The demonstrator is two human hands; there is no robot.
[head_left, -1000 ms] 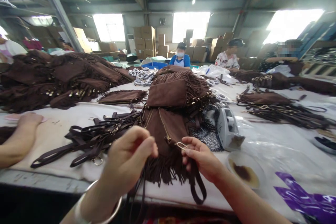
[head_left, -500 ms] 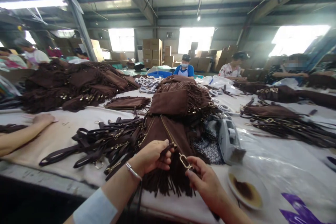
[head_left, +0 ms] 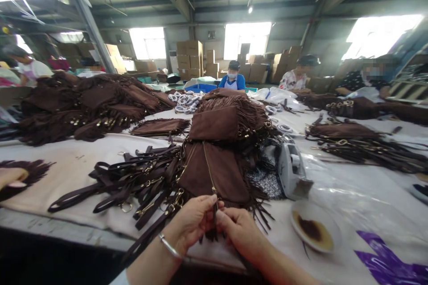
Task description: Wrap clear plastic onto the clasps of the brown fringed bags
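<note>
A brown fringed bag [head_left: 217,171] lies in front of me, its gold zip running down toward my fingers. My left hand [head_left: 194,220] is closed, thumb and finger pinching a narrow dark brown strip [head_left: 215,216] just below the zip's lower end. Touching it from the other side, my right hand [head_left: 242,231] pinches the same strip. The fingers hide most of the strip and what it joins. Left of the bag is a heap of brown straps [head_left: 143,178] with gold clasps.
More brown bags [head_left: 214,122] are stacked behind. To the right stand a grey-white tape dispenser [head_left: 294,173] and a dish [head_left: 312,229] with brown residue, near clear plastic sheeting [head_left: 361,213]. At far left, another person's hand [head_left: 13,177] rests on brown fringe. Several people sit across the table.
My hands have come together at the zip's end. The gold oval clasp that my right hand held is out of sight. A co-worker's arm at left has drawn back.
</note>
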